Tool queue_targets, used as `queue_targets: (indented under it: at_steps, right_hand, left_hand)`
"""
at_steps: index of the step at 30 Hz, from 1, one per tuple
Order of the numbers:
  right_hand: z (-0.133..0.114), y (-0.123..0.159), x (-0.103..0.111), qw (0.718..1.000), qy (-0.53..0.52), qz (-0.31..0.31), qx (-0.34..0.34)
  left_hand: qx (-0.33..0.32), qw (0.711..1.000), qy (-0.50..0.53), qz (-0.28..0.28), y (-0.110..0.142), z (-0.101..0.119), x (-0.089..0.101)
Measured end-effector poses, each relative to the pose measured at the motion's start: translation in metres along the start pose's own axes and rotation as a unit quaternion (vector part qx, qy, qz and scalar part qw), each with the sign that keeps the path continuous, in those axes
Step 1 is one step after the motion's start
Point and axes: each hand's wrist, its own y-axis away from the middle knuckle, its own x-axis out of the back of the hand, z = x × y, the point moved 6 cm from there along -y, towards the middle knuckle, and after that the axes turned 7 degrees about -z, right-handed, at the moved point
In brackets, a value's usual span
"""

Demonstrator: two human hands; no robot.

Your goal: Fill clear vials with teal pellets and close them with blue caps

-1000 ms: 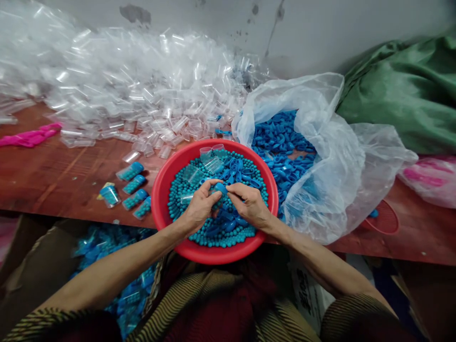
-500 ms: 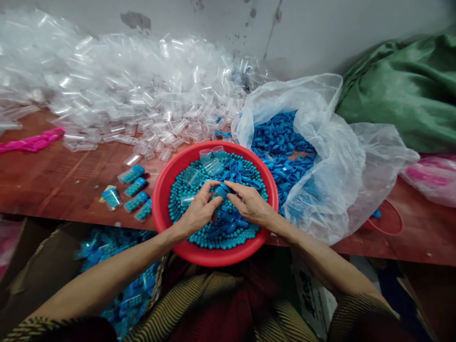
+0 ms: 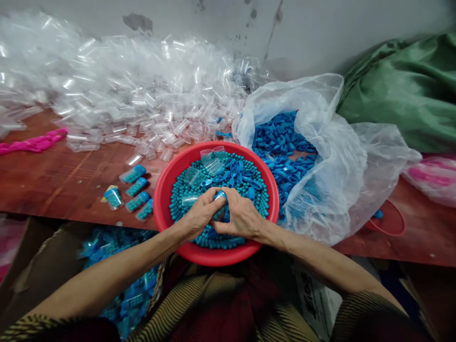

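Over the red basin [image 3: 161, 204], my left hand [image 3: 202, 213] is closed on a small clear bottle with a blue cap [image 3: 220, 199]. My right hand [image 3: 245, 214] curls around the same bottle from the other side, fingers on its top. Fingers cover much of the bottle. Turquoise beads [image 3: 221, 243] fill the basin below, with blue caps [image 3: 235, 170] and a few clear empty bottles [image 3: 194, 175] lying on them. Left of the basin, several capped bottles of beads [image 3: 137, 186] lie on the table, beside a bead-filled bottle [image 3: 114, 198] near the edge.
Clear empty bottles [image 3: 142, 95] are heaped along the wall. A plastic bag [image 3: 331, 156] spills blue caps [image 3: 281, 137] at right. Near it are a red basket [image 3: 394, 221] and green sack [image 3: 409, 95]. Below the table edge [image 3: 71, 217], a box [image 3: 39, 256] holds filled bottles [image 3: 135, 299].
My right hand has turned and closed in around the capped bottle, and the two hands have come together. The bottle is now more upright and lower between them.
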Motion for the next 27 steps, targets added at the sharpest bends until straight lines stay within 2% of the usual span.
queue_targets:
  at_steps: [4, 7, 12, 17, 19, 23, 27]
  right_hand:
    - [0.001, 0.001, -0.004, 0.999, 0.050, 0.007, 0.011]
    - [0.005, 0.001, -0.005, 0.999, 0.048, -0.010, 0.004]
    - [0.016, -0.001, -0.004, 0.994, -0.081, -0.067, 0.005]
    - [0.023, -0.005, -0.009, 0.982, -0.165, -0.092, 0.007]
    - [0.022, -0.005, -0.011, 0.982, -0.167, -0.094, 0.007]
    - [0.018, -0.006, -0.010, 0.979, -0.176, -0.101, 0.012]
    - [0.015, -0.013, -0.005, 0.972, -0.213, -0.101, 0.020]
  left_hand:
    - [-0.014, 0.998, -0.027, 0.047, -0.001, 0.000, -0.005]
    - [-0.039, 0.995, -0.068, 0.060, -0.003, 0.000, -0.006]
    - [-0.063, 0.993, -0.097, 0.036, -0.009, -0.002, 0.003]
    - [-0.052, 0.998, -0.035, -0.003, -0.007, -0.003, 0.007]
    - [-0.063, 0.997, -0.039, 0.000, -0.004, 0.000, 0.008]
    - [-0.083, 0.990, -0.117, -0.001, 0.002, 0.015, 0.015]
    - [-0.063, 0.985, -0.158, 0.026, 0.008, 0.035, 0.033]
